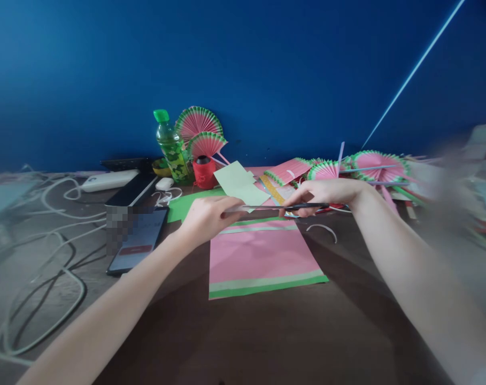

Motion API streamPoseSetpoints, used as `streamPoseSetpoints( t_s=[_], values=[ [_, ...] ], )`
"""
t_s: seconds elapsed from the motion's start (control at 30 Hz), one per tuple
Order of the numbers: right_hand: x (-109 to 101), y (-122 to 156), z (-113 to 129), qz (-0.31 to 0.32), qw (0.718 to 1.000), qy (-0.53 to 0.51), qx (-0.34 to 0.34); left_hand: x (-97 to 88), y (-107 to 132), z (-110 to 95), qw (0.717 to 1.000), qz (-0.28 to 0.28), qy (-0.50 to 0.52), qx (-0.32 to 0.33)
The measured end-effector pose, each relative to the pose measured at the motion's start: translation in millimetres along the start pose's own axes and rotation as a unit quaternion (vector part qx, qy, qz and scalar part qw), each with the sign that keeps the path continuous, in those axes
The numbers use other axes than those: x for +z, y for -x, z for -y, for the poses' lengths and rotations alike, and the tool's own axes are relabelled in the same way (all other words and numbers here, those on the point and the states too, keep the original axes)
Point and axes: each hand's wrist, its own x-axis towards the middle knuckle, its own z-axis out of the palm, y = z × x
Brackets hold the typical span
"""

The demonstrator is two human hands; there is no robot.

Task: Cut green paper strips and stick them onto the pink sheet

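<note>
My left hand [208,216] is closed on the lower edge of a pale green sheet of paper [239,183], which it holds up above the table. My right hand [326,195] grips a pair of scissors [285,206] whose blades point left and meet the sheet near my left fingers. Below both hands a pink sheet with green and white borders [261,256] lies flat on the brown table [267,331]. A thin white paper strip [323,229] curls on the table to the right of the pink sheet.
A phone [140,240] lies left of the pink sheet, with white cables [46,299] looped further left. By the blue wall stand a green bottle [170,147], a red spool [203,172] and folded watermelon-like paper fans [198,131]. More fans [371,166] are piled at right.
</note>
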Motion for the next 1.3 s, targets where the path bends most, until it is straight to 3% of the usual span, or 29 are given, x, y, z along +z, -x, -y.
streamPoseSetpoints(
  t_s=[0.57, 1.3],
  values=[
    [5.9, -6.6, 4.2, -0.018, 1.000, -0.013, -0.005, 1.5, 0.2, -1.8, 0.999, -0.025, -0.034, 0.013],
    [8.3, -10.7, 2.8, -0.010, 1.000, -0.029, -0.006, 1.6, 0.6, -2.6, 0.999, -0.008, -0.034, 0.014]
  ],
)
